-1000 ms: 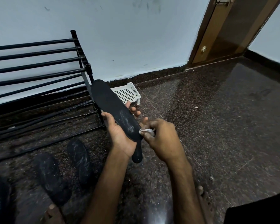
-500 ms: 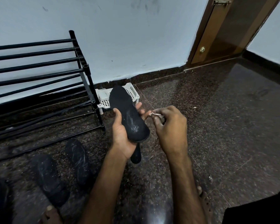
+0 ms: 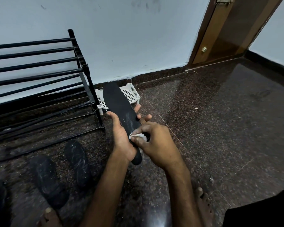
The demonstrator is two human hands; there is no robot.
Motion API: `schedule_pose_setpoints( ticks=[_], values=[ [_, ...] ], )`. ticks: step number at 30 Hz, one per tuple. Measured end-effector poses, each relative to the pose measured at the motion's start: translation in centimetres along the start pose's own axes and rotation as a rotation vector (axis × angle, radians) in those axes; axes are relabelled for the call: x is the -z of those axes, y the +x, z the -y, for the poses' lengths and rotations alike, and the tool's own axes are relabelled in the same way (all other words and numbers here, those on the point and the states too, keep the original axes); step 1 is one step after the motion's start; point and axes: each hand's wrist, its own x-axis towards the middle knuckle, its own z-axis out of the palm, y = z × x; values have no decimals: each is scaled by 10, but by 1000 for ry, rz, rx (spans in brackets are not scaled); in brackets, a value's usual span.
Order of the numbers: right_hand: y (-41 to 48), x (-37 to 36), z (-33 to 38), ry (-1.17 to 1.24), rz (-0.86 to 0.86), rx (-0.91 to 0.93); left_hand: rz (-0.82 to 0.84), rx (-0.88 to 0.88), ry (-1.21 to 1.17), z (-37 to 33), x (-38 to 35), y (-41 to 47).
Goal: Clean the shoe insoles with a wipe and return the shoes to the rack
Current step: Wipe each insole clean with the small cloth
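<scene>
My left hand [image 3: 121, 138] grips a long black insole [image 3: 117, 104] from underneath, its toe end pointing away towards the wall. Pale scuff marks show on its lower half. My right hand [image 3: 156, 143] pinches a small crumpled white wipe [image 3: 137, 135] and presses it on the insole near the heel. A second dark insole end [image 3: 137, 158] sticks out below my left hand. Two more black insoles [image 3: 75, 161] [image 3: 47, 179] lie flat on the floor at the lower left. The black metal shoe rack [image 3: 39, 76] stands to the left, with no shoes on the bars in view.
A small white slotted plastic basket [image 3: 131, 94] sits on the floor against the wall behind the held insole. A brown door [image 3: 228, 30] is at the upper right. Dark speckled granite floor [image 3: 220, 120] spreads to the right. My bare feet [image 3: 203, 205] show at the bottom.
My left hand tilted the insole back so its full length faces me. My right hand came down from beside the insole and now presses the wipe on its heel end.
</scene>
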Motion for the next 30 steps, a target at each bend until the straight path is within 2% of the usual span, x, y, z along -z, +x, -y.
schedule_pose_setpoints(
  ticks=[4,7,9,11,14,18,19,21,23,24,28,30],
  values=[
    [6,-8,-3,-133,-175,-43,44,-14,-44,-1,0,-1],
    [3,0,-2,-102,-38,-127,45,-33,-60,1,1,-1],
    [1,1,4,-17,29,-85,30,-50,-57,4,0,-1],
    [3,-4,6,11,-59,-81,41,-60,-63,3,-1,-1],
    [6,-7,-1,-125,-205,-150,90,-65,-71,-2,0,-2],
    [0,3,5,10,36,-182,29,-79,-60,2,0,0],
    [0,2,8,49,47,-153,13,-75,-60,3,0,0],
    [4,-3,10,48,-58,-148,12,-58,-84,2,-1,0],
    [6,-5,5,-90,-170,-198,43,-42,-116,0,0,-1],
    [6,-2,3,-150,-167,-219,53,-41,-127,-1,1,-1],
    [0,9,5,-80,108,-190,18,-49,-124,-1,4,2],
    [2,4,10,-23,103,-147,3,-57,-122,-2,3,2]
  ],
)
